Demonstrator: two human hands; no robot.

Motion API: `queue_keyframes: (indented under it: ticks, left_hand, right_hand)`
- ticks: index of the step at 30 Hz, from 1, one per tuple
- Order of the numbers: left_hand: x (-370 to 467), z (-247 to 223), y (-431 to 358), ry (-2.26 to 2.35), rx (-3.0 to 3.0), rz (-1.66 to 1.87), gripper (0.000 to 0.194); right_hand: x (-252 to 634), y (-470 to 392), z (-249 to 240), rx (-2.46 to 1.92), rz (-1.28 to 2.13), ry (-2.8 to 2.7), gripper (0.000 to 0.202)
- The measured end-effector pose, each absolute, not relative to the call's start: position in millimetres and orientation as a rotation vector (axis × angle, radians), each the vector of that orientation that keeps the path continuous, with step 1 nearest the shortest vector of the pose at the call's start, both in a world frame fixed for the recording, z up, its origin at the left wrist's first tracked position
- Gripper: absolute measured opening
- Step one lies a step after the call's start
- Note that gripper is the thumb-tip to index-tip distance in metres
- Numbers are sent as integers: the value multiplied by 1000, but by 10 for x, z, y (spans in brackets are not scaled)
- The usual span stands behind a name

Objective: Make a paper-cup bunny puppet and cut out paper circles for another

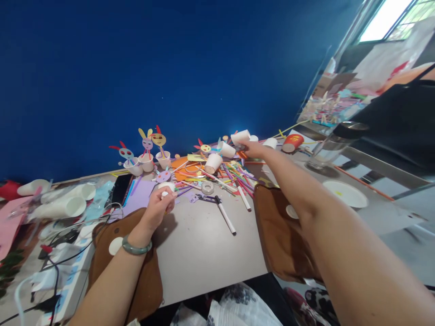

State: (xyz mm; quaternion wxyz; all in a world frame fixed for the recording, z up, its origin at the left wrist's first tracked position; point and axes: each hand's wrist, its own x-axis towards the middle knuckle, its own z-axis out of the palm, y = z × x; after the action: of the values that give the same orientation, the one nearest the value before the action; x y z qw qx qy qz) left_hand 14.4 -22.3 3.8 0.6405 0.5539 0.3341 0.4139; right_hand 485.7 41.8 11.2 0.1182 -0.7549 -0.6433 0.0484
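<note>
My left hand (159,206), with a green bangle at the wrist, is closed over the left part of the table. A white paper cup (166,185) shows at its fingers, partly hidden by them. A purple rabbit face (163,176) appears just above that cup. Stretched toward the back, my right hand (250,149) has its fingers on a tilted white paper cup (239,136); the fingertips are partly hidden. Another paper cup (213,163) stands upside down among colored craft sticks (234,175). Black-handled scissors (208,198), a roll of tape (207,187) and markers (225,217) lie between my arms.
Several cups with paper rabbits (146,158) stand along the blue wall. A red cup (292,142) and a glass jar (328,147) are at the right. Brown cloth pieces (136,271) lie under both forearms. A power strip (73,276) with cables sits at the left.
</note>
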Motion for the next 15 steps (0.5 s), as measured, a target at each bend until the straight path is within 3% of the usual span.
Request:
queue_keyframes:
  ticks: [9, 15]
  left_hand:
    - [140, 55, -229, 776, 1267, 940, 42]
    - [130, 24, -210, 791, 1266, 923, 44]
  right_hand:
    - [5035, 444, 111, -2262, 159, -1867, 77]
    - [4652, 426, -103, -2234, 193, -2071, 54]
